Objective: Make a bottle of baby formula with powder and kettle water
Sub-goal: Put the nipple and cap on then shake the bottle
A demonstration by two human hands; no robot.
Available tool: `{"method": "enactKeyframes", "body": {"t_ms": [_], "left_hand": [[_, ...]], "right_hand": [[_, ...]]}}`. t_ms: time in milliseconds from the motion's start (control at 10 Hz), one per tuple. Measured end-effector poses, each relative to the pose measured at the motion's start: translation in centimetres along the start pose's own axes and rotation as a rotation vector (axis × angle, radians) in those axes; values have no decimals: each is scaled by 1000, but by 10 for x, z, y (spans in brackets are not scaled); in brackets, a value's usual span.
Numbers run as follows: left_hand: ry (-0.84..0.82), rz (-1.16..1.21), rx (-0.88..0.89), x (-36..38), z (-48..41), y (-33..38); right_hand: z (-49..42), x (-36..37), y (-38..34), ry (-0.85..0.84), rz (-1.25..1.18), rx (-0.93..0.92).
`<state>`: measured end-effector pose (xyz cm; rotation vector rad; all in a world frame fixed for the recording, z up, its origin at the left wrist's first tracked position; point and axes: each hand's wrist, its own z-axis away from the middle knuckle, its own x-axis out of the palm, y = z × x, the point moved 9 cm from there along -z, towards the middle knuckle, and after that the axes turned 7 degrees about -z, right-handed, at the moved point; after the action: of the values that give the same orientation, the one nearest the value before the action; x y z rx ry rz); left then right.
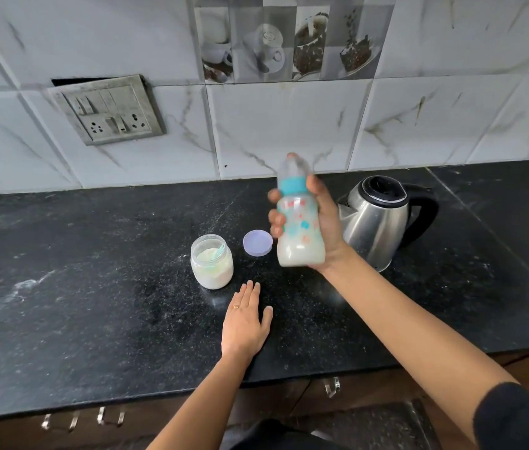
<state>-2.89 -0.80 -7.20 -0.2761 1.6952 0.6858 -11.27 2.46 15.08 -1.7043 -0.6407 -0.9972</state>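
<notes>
1. Now the right hand (318, 222) grips the capped bottle (300, 222) above the tabletop (94, 287), left of the kettle (377, 219)
2. Left hand (245, 323) rests flat, empty, near the open jar (212, 261)
3. Bottle likely light, smooth plastic; hold mid-body

Switch panel (107, 110) on tiled wall (289, 125); black counter (78, 287).

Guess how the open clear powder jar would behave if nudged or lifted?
The clear, squat powder jar probably slides on the black countertop rather than tipping. It looks roughly half full, so likely light. Its lilac round lid lies apart, so tilting could spill powder.
</notes>
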Motion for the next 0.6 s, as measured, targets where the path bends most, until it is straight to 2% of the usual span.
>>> {"method": "enactKeyframes", "body": {"t_ms": [100, 200, 300, 400, 500, 600], "left_hand": [[-5, 5, 3, 1, 0, 0], [-6, 1, 4, 0, 1, 1], [4, 4, 5, 0, 0, 0], [-7, 5, 5, 2, 0, 0], [-3, -1, 3, 2, 0, -1], [7, -2, 11, 0, -2, 0]], "right_hand": [[-8, -10, -15, 52, -149, -46], [0, -8, 4, -25, -50, 0], [1, -7, 7, -26, -41, 11], [-6, -16, -3, 38, -175, -25], [4, -13, 16, -28, -1, 23], [3, -12, 16, -24, -29, 26]]}}
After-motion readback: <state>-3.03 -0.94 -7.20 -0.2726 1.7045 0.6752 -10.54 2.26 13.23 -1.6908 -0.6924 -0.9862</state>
